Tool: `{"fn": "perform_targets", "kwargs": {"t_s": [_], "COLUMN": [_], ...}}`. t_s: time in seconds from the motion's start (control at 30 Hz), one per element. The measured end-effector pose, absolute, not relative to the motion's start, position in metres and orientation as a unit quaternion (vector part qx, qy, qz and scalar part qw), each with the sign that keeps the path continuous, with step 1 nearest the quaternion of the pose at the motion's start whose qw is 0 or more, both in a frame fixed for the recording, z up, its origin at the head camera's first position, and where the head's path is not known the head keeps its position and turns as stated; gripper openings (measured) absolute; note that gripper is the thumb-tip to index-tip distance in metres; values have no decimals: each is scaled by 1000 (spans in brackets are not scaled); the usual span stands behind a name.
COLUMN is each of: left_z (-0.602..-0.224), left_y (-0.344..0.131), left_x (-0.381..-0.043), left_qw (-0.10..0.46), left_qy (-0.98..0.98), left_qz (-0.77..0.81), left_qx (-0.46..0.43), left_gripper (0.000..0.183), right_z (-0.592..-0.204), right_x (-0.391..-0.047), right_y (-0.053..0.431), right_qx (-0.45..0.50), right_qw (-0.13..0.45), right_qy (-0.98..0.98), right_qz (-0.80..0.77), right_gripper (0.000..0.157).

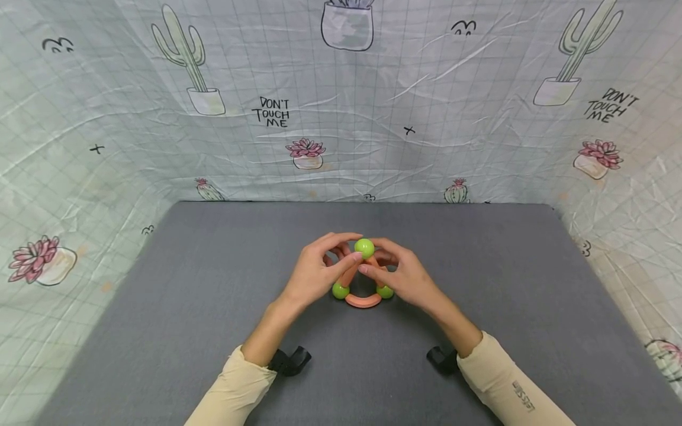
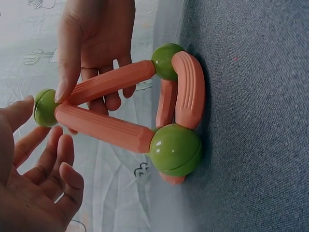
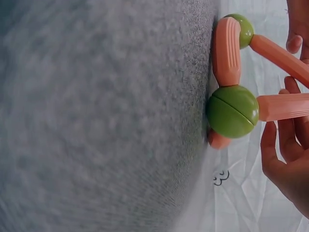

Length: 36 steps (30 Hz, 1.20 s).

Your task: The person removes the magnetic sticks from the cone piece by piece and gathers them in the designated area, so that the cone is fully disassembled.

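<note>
A magnetic-style building frame of green balls and orange rods stands on the table. My left hand [image 1: 314,269] pinches the top green ball [image 1: 364,247] between thumb and fingers. My right hand [image 1: 410,279] holds the upper end of a straight orange rod [image 2: 113,82], its thumb beside the joint with that ball. Another straight rod [image 2: 104,126] slopes down to a lower green ball [image 2: 175,150]. At the base, a curved orange rod [image 1: 363,301] joins the left lower ball [image 1: 340,290] and the right lower ball [image 1: 385,291]. The base's far side is partly hidden.
A grey cloth-covered table [image 1: 213,278] lies under the frame. Behind and on both sides hangs a pale curtain [image 1: 362,106] printed with cacti. Black wrist mounts stick out inward from the left sleeve [image 1: 234,378] and the right sleeve [image 1: 506,384].
</note>
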<state>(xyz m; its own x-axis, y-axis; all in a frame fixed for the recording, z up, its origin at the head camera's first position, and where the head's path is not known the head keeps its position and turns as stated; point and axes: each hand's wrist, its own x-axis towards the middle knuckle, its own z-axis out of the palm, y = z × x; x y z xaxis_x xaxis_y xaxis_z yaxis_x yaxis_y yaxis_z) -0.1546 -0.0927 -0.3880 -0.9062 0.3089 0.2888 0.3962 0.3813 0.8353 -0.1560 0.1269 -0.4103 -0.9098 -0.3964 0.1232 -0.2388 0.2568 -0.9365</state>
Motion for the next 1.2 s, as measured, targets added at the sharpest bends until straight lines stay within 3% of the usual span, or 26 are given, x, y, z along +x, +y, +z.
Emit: {"fn": "perform_targets", "kwargs": {"t_s": [1.2], "left_z": [-390], "left_y": [-82], "left_x": [-155], "left_qw": [27], "left_qy": [-830], "left_qz": [-516], "left_qx": [-210], "left_gripper": [24], "right_z": [-414], "right_x": [-158], "right_y": [121], "right_qx": [-164], "right_qw": [51], "right_qy": [800], "right_qz": [-575], "right_gripper": [49]}}
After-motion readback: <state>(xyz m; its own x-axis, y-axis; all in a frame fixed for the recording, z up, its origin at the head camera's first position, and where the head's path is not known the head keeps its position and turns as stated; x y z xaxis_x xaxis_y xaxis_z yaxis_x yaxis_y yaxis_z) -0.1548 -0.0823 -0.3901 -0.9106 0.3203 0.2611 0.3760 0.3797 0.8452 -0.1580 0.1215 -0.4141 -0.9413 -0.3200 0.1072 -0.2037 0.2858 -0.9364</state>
